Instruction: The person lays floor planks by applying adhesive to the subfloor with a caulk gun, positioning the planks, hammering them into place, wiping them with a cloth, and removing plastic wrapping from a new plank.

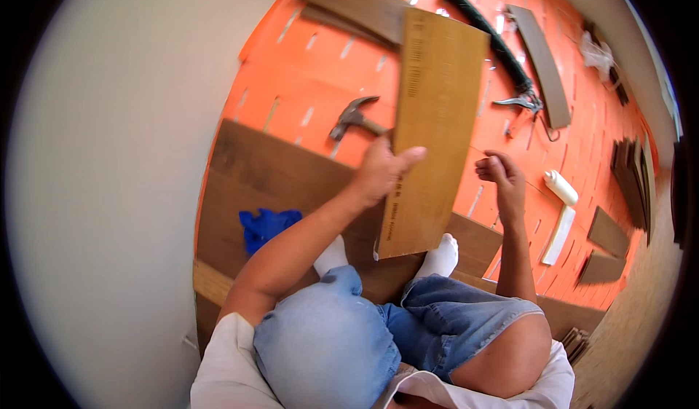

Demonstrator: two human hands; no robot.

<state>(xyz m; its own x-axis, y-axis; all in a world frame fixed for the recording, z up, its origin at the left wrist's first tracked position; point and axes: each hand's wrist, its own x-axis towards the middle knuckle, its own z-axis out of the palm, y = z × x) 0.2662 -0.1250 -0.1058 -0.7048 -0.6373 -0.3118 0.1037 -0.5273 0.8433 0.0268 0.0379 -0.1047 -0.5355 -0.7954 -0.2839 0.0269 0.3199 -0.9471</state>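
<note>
My left hand (pixel 384 172) is closed on the left edge of a wooden floorboard (pixel 440 118), thumb across its face. The board is tilted up in front of me, its yellowish-brown printed side showing and its lower end near my feet. To its right, my right hand (pixel 504 174) is raised apart from it, fingers curled in toward the thumb; whatever they hold, if anything, is hidden. Just beyond my left hand a claw hammer (pixel 354 115) lies on the orange underlay (pixel 291 96), its handle partly hidden. A blue cloth or glove (pixel 266 227) rests on the laid brown flooring (pixel 255 165).
Loose brown boards (pixel 349 1) lie at the far side. A caulking gun (pixel 495 48) stretches near another board (pixel 542 67). At right are a white bottle (pixel 561 187), a white strip (pixel 558 236), cut board pieces (pixel 609 232) and stacked boards (pixel 632 176). A pale wall (pixel 131 190) bounds the left.
</note>
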